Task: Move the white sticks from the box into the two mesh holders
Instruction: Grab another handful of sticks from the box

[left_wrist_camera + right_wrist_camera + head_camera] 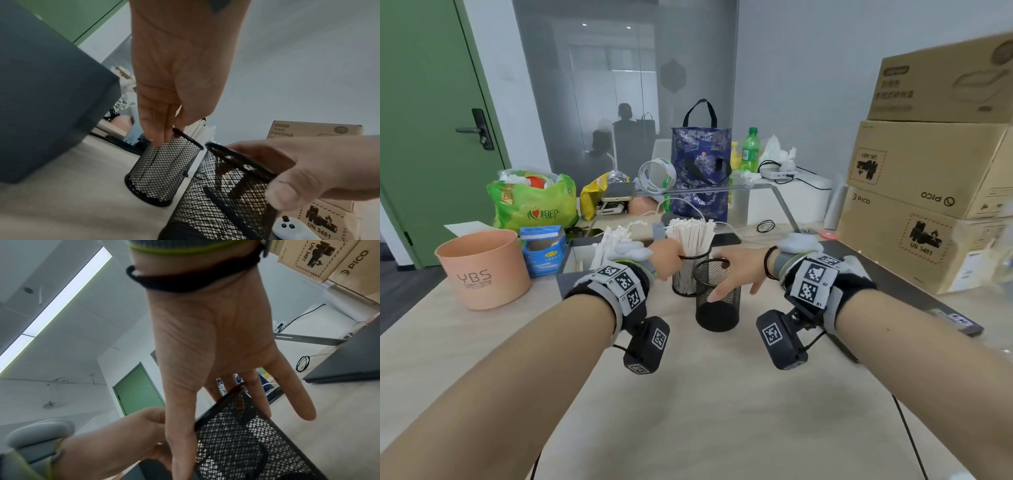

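Note:
Two black mesh holders stand mid-table. The far holder is packed with white sticks; my left hand pinches its rim. The near holder looks empty and tilted. My right hand grips its rim, thumb outside the mesh, two fingers inside, the other fingers straight. To the left, more white sticks poke up from the dark grey box.
A pink cup and a small blue carton sit left of the box. Bags, a tape roll and cables crowd the back. Stacked cardboard boxes and a dark lid line the right.

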